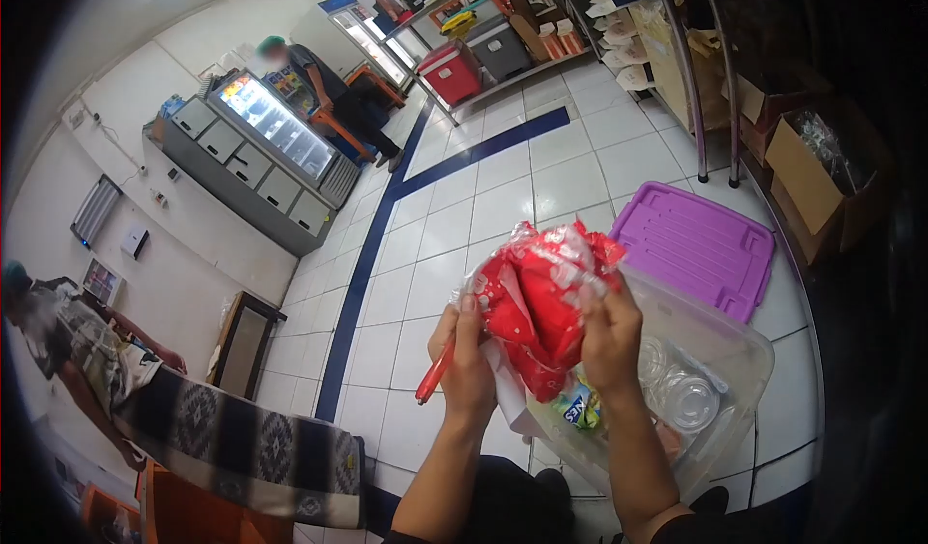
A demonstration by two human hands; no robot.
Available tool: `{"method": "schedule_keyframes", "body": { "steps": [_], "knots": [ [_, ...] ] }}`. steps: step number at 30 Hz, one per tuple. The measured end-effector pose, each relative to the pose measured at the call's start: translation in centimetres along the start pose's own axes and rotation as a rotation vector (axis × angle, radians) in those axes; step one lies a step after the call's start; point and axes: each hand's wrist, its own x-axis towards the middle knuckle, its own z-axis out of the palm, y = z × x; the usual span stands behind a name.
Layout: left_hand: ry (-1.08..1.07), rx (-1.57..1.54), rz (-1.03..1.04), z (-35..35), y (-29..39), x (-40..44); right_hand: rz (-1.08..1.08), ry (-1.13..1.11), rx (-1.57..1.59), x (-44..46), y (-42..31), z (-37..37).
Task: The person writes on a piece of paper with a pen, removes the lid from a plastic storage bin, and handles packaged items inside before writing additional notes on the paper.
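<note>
A crumpled red plastic bag (pixel 541 302) with white print and clear shiny parts is stretched between my two hands. My left hand (pixel 468 356) is closed on its left side and also holds a slim red pen-like stick (pixel 435 375), which points down to the left. My right hand (pixel 611 336) grips the bag's right edge. Below them stands a clear plastic bin (pixel 749 360) on the floor. Inside it are clear plastic containers (pixel 688 399) and a yellow-green packet (pixel 578 407). Something white and flat (pixel 512 394) shows beside my left wrist, partly hidden.
A purple lid (pixel 691 244) lies behind the bin. To the right are an open cardboard box (pixel 822 186) and metal rack legs (pixel 691 90). Red and grey coolers (pixel 450 72) sit on a far shelf. One person (pixel 324 85) stands near the fridge, another (pixel 82 351) at a cloth-covered table (pixel 242 438).
</note>
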Motion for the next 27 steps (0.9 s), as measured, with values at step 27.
{"method": "schedule_keyframes", "body": {
  "steps": [27],
  "knots": [
    [-0.325,0.22,0.521,-0.4,-0.4,-1.1,0.177,-0.581,0.233,-0.5,0.8,-2.8]
  ]
}}
